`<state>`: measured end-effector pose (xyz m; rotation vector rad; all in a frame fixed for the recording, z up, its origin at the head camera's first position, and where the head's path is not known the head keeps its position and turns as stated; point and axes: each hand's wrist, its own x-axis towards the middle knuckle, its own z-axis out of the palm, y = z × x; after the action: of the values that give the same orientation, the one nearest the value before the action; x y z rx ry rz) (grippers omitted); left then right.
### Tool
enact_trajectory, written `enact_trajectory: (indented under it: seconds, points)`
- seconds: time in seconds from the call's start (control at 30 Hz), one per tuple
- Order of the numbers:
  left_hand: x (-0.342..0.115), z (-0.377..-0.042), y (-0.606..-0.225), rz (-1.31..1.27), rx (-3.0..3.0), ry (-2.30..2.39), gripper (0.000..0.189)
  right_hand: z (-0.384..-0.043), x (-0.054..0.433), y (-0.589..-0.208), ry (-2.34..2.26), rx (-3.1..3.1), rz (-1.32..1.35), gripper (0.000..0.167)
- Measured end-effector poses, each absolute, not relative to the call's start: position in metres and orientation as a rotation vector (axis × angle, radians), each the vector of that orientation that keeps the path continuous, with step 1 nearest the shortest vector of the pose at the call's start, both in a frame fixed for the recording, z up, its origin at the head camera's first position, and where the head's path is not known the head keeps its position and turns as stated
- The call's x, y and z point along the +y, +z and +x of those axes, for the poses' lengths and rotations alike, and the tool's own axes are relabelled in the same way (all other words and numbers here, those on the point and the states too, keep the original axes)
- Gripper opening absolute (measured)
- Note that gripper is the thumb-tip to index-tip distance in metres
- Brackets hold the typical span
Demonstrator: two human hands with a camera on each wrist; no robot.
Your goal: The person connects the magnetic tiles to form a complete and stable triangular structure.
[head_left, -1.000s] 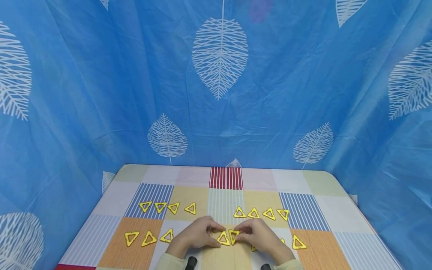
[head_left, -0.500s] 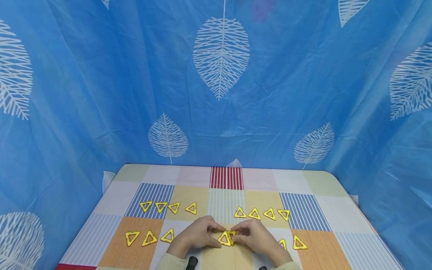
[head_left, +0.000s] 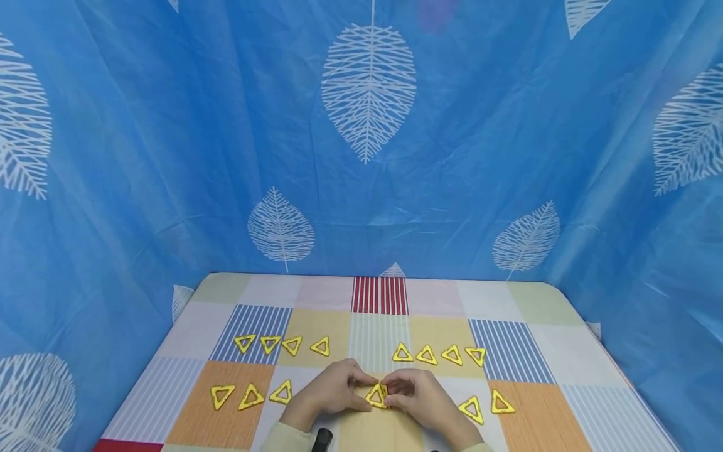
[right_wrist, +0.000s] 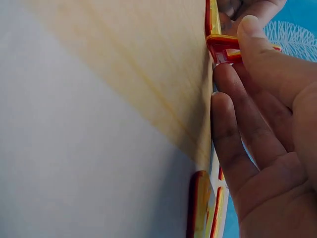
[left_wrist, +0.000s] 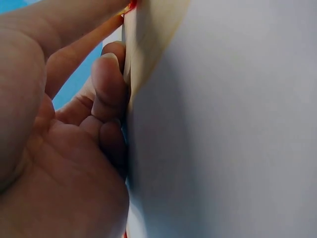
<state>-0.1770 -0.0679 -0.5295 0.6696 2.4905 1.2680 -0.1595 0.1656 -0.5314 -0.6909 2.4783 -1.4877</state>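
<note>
At the near middle of the table in the head view, my left hand (head_left: 337, 390) holds a yellow triangular frame (head_left: 375, 396) between thumb and fingertips. My right hand (head_left: 420, 397) pinches a second triangular frame (right_wrist: 224, 48), which the right wrist view shows yellow on one face and red on the other, standing out from the tablecloth. In the head view this second frame is mostly hidden behind the first and my right fingers. Only a red bit of the left hand's frame (left_wrist: 132, 5) shows in the left wrist view.
More yellow triangular frames lie around my hands: a back-left row (head_left: 270, 344), a back-right row (head_left: 426, 355), several at near left (head_left: 250, 397) and two at near right (head_left: 471, 410). A patchwork cloth covers the table (head_left: 378, 295); a blue leaf-print curtain (head_left: 367, 207) surrounds it.
My right hand has moved left, turning its triangular frame edge-on and bringing it against the left hand's frame. A near-right frame has come into fuller view. The left hand stays nearly still.
</note>
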Motion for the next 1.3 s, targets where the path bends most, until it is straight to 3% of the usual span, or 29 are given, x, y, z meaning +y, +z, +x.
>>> enact_trajectory:
  seconds: [1.3]
  points:
    - [-0.0642, -0.1696, -0.5252, 0.663, 2.535, 1.206, 0.038, -0.1625, 0.1656, -0.5299, -1.404, 2.542, -0.763, 0.016]
